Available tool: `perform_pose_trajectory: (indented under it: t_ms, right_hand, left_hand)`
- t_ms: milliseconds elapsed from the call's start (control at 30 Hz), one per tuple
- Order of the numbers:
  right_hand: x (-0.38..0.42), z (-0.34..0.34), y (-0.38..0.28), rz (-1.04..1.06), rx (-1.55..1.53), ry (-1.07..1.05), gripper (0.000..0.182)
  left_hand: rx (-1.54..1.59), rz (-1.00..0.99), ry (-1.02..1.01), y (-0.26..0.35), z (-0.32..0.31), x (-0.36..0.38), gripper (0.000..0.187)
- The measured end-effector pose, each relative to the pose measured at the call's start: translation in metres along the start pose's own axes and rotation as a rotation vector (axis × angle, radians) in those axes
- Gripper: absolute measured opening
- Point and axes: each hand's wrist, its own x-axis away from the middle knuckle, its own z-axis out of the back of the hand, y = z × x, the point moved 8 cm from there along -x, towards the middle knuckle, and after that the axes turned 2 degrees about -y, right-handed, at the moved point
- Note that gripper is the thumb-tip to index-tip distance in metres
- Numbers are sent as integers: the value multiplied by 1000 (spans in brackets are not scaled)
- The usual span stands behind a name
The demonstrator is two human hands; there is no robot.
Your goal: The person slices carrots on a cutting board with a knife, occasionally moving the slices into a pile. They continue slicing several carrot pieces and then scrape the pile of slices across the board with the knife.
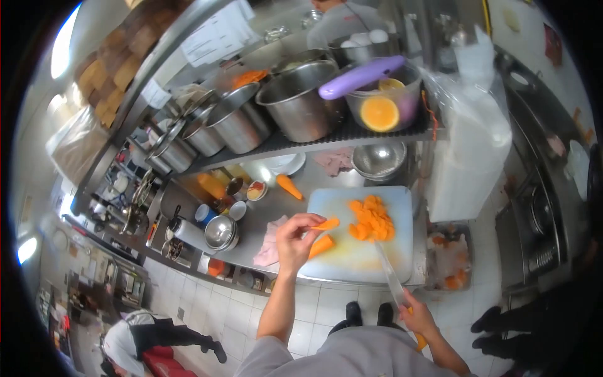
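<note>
My left hand [295, 240] pinches a carrot slice [329, 224] between thumb and fingers, above the left side of a white cutting board [358, 267]. A cut carrot piece [321, 246] lies on the board just beneath it. My right hand [417, 314] is closed round the handle of a knife [391, 274]. Its blade crosses the board's front edge, the tip at the lower side of a pile of carrot slices [377, 217]. Beyond the board's left corner, another peeled carrot [289, 186] rests on the steel counter.
Steel bowls [221, 233] and a pink cloth [270, 242] sit left of the board. Above the counter, a shelf [301, 146] bears metal pots [298, 100] and a tub with a halved orange [379, 114]. A bin [450, 257] stands right. A person [135, 342] bends at lower left.
</note>
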Motion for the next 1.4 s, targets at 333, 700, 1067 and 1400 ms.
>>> perform_pose_trajectory:
  t_ms: [333,700,1067,1400]
  right_hand:
    - [-12,1,3,-32,69,-14,65]
    - [7,-10,19,-158,-8,-61,67]
    - [0,-7,12,-102,51,-62,67]
    - [16,-21,34,-79,-25,0,66]
  left_hand:
    - [753,-384,-382,140,-46,6,14]
    - [307,-754,-603,296,-50,21,6]
    - [358,-749,-560,285,-46,27,7]
    - [407,-509,-746,166,-130,27,5]
